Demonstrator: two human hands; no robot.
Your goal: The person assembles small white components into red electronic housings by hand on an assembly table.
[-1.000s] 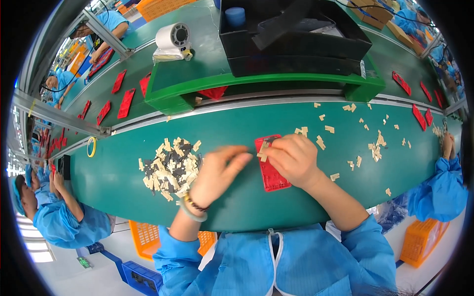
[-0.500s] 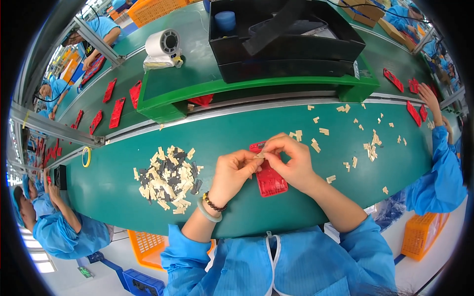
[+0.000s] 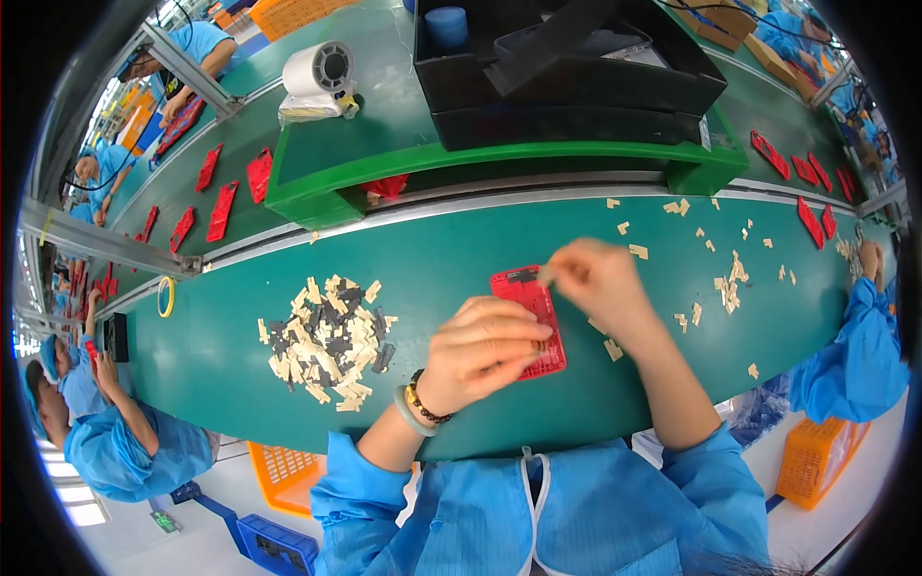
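A red plastic case part lies on the green table in front of me, its lower left covered by my left hand. A dark strip shows at its far end. My left hand is over the case, fingers curled together; whatever is in them, if anything, is hidden. My right hand, slightly blurred, pinches a small cream-coloured piece beside the far right corner of the case. To the left lies a heap of small cream and black L-shaped pieces.
A green shelf carries a black box and a white film roll. Cream scraps are scattered on the right of the table. Beyond runs a belt with red case parts. Co-workers in blue sit on both sides.
My hands have parted from a shared pinch above the case. The right one has moved up and right with a cream piece; the left has come down over the case's near part.
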